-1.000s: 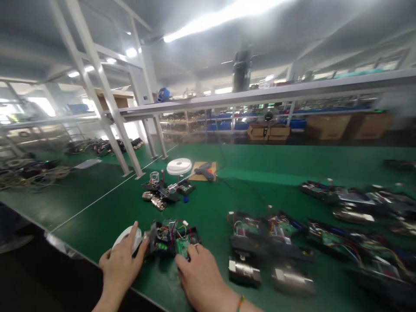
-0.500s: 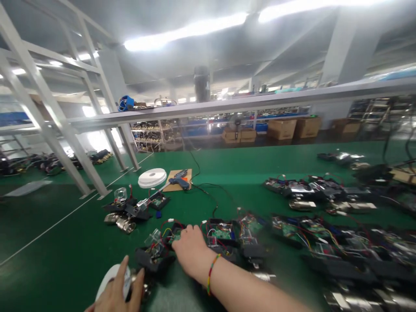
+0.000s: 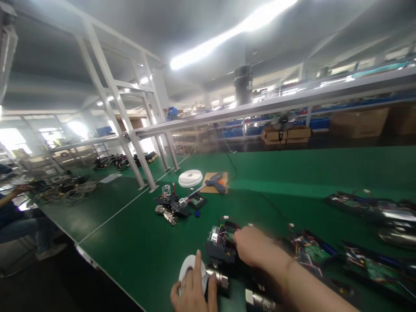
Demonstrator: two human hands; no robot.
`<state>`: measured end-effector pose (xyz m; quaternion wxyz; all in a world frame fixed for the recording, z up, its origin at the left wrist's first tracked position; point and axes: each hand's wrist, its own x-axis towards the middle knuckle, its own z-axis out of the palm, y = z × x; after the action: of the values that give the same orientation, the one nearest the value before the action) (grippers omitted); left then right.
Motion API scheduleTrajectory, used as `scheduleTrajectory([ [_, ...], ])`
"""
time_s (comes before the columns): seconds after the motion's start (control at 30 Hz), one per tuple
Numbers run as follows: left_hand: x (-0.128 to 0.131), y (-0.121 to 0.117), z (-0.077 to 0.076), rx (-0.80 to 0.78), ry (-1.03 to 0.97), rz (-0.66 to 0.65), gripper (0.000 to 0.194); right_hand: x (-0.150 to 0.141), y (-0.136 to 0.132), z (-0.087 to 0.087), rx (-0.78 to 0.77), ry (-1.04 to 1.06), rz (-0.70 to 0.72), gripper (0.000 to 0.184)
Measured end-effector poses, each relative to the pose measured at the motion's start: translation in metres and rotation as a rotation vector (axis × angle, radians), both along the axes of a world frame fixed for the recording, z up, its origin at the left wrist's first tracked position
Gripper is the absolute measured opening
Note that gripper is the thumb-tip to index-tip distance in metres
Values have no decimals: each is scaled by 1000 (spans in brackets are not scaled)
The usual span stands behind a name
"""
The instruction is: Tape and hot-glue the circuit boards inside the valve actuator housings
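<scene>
I see the wired housing [image 3: 219, 251], near centre, has shifted right, bringing the handling closer to the neighbouring units [image 3: 313, 251]; my left hand [image 3: 194, 291] spreads wide over the white disc [image 3: 184, 269], hold unclear; my right hand [image 3: 252, 245] covers the housing's right end, grip hidden, I cannot tell.

A thin bracelet [image 3: 287, 274], its colours blurred, rings the bare right forearm [image 3: 313, 284]; right hand [image 3: 250, 245] and left hand [image 3: 194, 289] also bare.
</scene>
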<state>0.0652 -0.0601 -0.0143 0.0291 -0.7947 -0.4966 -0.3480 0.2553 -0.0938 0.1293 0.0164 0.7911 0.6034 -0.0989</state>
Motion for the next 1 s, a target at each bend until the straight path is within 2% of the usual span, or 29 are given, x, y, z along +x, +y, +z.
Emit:
scheduleTrajectory([
  [0.07,-14,15,0,52,-56,34,45,4,-3,9,26,30,-13,17],
  [0.17,-36,53,11,107,-69,130,48,13,3,27,122,111,52,30],
  [0.23,-44,86,25,93,-44,207,55,21,20,36,189,159,110,32],
  [0.3,-41,121,41,50,-13,264,63,31,50,37,237,181,155,32],
  [0.4,-21,170,63,34,41,231,71,45,107,24,256,173,209,25],
  [0.53,11,213,80,63,154,54,70,53,178,-7,210,127,282,27],
  [0.63,21,228,84,58,251,-72,74,51,211,-29,142,94,319,25],
  [0.73,18,236,85,42,330,-177,77,49,226,-43,89,66,324,23],
  [0.87,11,242,87,7,428,-306,76,49,224,-48,71,47,333,22],
  [1.0,6,237,94,-12,508,-393,69,50,205,-39,-11,47,361,20],
])
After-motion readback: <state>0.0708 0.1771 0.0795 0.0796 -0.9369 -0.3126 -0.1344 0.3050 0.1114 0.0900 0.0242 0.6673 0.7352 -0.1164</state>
